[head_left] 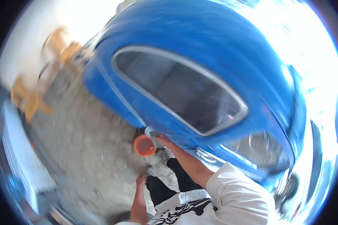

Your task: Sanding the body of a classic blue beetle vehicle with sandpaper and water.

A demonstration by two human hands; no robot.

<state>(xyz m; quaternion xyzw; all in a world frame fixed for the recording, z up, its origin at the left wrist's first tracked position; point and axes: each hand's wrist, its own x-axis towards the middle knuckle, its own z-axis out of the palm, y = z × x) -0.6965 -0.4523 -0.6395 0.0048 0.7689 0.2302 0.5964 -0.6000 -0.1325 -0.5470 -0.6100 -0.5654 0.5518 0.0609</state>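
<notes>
My right hand (162, 140) reaches forward to the lower side of a blue rounded car (139, 99). Its fingers close on a small grey-green piece (154, 133), possibly a cloth or sponge; blur hides its exact kind. Just left of that hand, an orange bucket (144, 145) stands on the ground by the car, and what it holds is unclear. My left hand (141, 180) hangs low beside my dark trousers, apart from the car and bucket. Its fingers are too small and smeared to make out.
Bare, rough ground (86, 150) spreads left of the car. Yellow chairs (28, 99) stand by the wall at far left. A pale, long panel-like object (24, 153) lies near the left rim. Another vehicle's wheel (290, 186) shows at lower right.
</notes>
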